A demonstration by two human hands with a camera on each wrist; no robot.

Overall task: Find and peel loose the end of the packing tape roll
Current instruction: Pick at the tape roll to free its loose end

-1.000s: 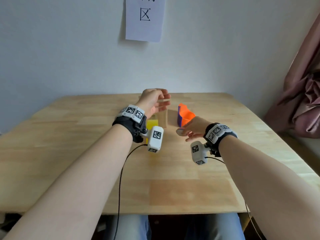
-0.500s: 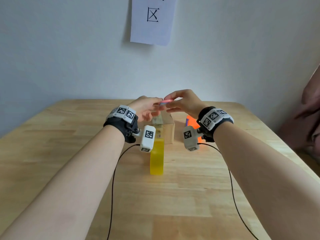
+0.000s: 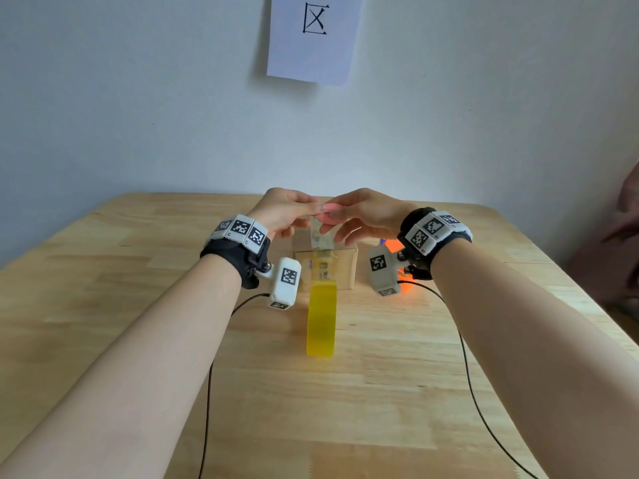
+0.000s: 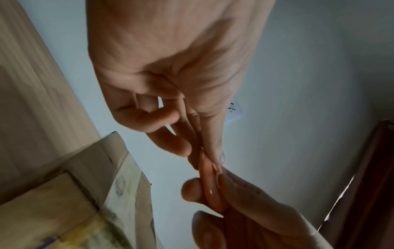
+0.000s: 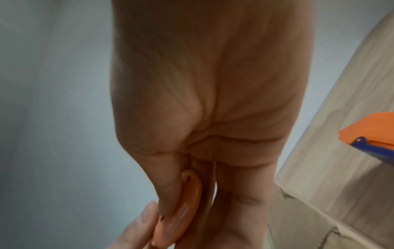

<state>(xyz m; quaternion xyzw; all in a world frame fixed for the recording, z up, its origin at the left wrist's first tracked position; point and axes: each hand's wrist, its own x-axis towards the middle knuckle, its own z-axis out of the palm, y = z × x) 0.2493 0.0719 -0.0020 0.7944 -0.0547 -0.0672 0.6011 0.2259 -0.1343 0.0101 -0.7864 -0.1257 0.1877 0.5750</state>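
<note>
The yellow packing tape roll [image 3: 321, 319] stands on edge on the wooden table [image 3: 138, 271], in front of both hands, and nothing touches it. Above and behind it, my left hand [image 3: 311, 211] and right hand [image 3: 332, 216] meet fingertip to fingertip. Together they pinch a small flat pink piece [image 3: 326, 209]. That pink piece [image 4: 210, 187] shows between thumb and finger of my left hand [image 4: 204, 158] in the left wrist view. My right hand [image 5: 170, 208] pinches the pink piece [image 5: 185, 208] from the other side.
A small cardboard box [image 3: 342, 267] sits just behind the roll, with a taped flap [image 3: 320, 238] standing up below my fingers. An orange and blue tape dispenser [image 3: 397, 247] lies behind my right wrist. A paper sheet [image 3: 314, 36] hangs on the wall.
My right hand has lifted off the table with the pink piece and met my left hand above the box. Over the last half second both hands have stayed pinched together.
</note>
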